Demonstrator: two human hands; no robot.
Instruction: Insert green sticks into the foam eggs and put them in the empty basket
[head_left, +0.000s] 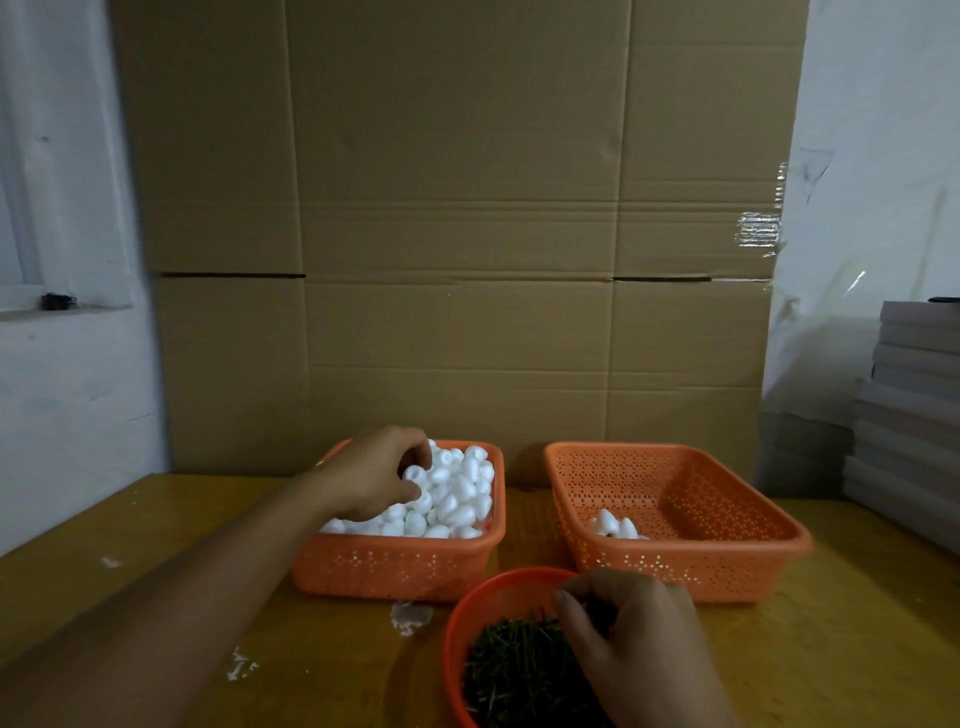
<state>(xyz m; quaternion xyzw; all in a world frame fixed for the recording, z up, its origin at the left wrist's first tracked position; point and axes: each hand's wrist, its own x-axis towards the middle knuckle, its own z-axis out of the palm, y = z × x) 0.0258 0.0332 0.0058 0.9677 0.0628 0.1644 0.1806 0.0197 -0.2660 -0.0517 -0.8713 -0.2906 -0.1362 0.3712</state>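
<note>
Head view: my left hand (371, 475) pinches a foam egg (414, 474) from the left basket (395, 569); my right hand (631, 631) curls, probably pinching green sticks (511, 670), ready for joining.

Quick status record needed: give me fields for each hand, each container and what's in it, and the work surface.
left hand: pinching one foam egg over the full basket
right hand: fingers curled in the round bowl, among the green sticks; whether it holds one cannot be told
left basket: orange, heaped with white foam eggs
right basket: orange, nearly empty, a few eggs in its near-left corner
bowl: orange, round, nearest the person, holds the sticks
table: yellowish wood, white foam scraps on it
backdrop: cardboard sheet
</note>
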